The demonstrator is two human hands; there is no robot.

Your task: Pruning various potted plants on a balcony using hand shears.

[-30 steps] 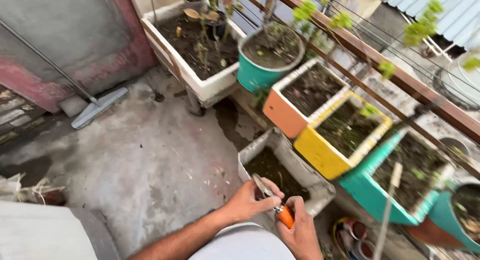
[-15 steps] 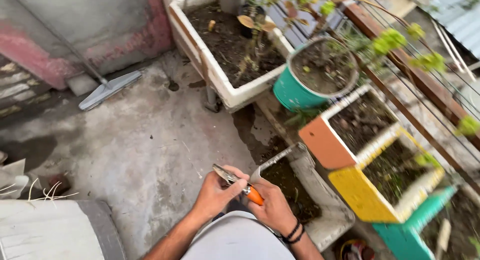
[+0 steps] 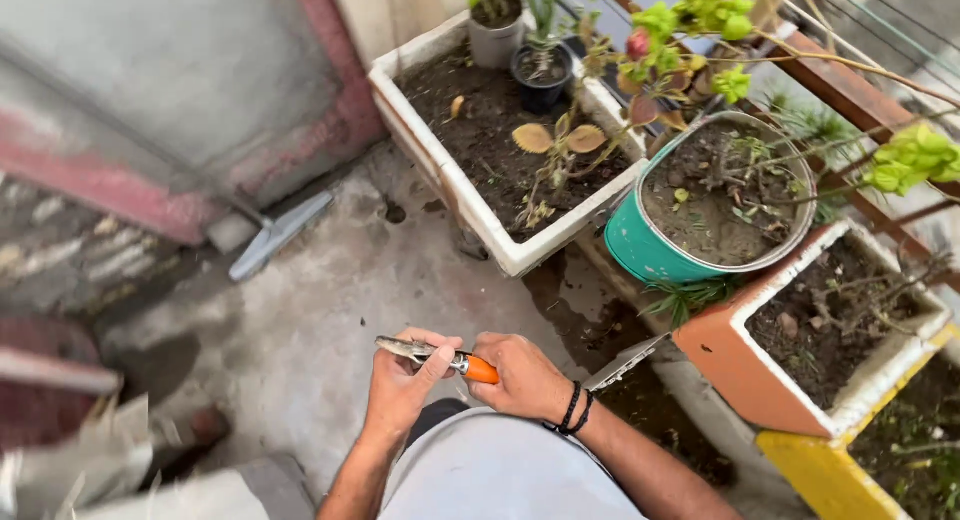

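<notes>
Carefully now: our right hand grips the orange handle of the small tool near our lap, while our left hand pinches its dirty metal blade. We should keep fingertips off the edge, wiping away from us; the white planter sits farther off.

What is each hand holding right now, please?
Left hand: closed on grey metal blade.
Right hand: closed on orange handle.
</notes>
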